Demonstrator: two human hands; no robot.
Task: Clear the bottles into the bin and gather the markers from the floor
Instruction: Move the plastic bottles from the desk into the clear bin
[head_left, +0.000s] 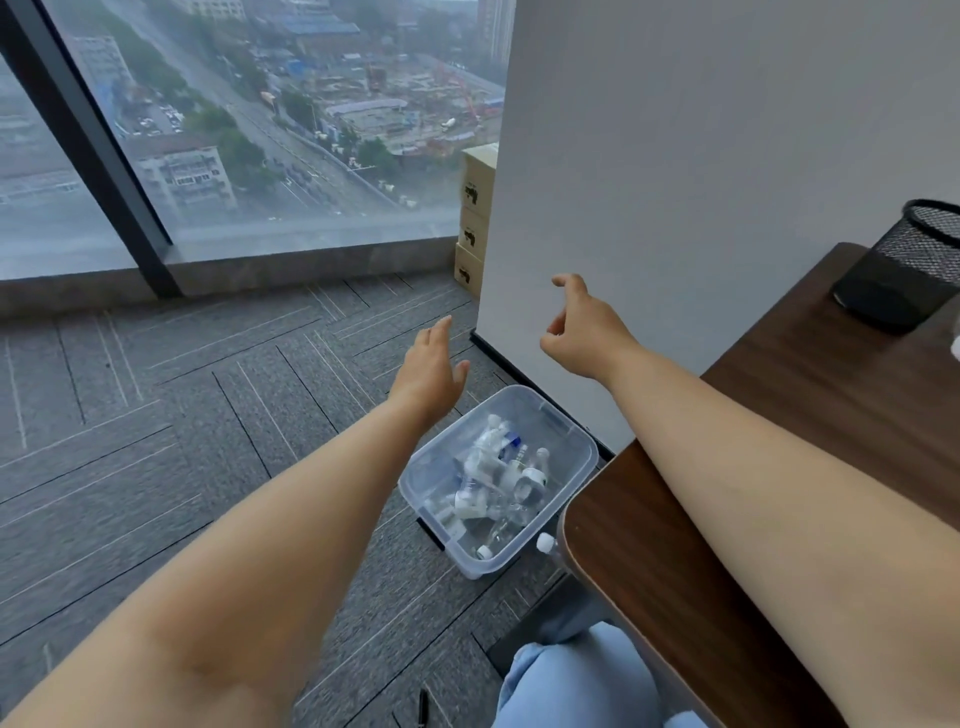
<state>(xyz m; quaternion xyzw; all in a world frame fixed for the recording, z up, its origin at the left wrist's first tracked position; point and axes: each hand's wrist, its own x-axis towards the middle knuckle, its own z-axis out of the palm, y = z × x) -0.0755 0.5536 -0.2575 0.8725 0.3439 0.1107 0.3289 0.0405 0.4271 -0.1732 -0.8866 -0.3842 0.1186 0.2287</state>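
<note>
The left hand (431, 374) and right hand (582, 332) hover empty, fingers loose, over the bin (519, 402) of bottles (498, 467). The marker (422, 707) at bottom centre probably needs a low barrel pinch.

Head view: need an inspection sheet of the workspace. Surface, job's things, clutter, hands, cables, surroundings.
Surface: grey carpet; brown table at the right.
Job's things: clear bin on the carpet beside the table, bottles piled inside; one capped bottle outside the bin at the table's edge, partly hidden; one black marker on the carpet at the bottom of the view.
Clutter: black mesh holder on the table; cardboard boxes stacked behind the wall's corner.
Hands: left hand fingers straight, empty; right hand loosely curled, empty.
Cables: nothing seen.
Surroundings: window over a city; grey wall.
</note>
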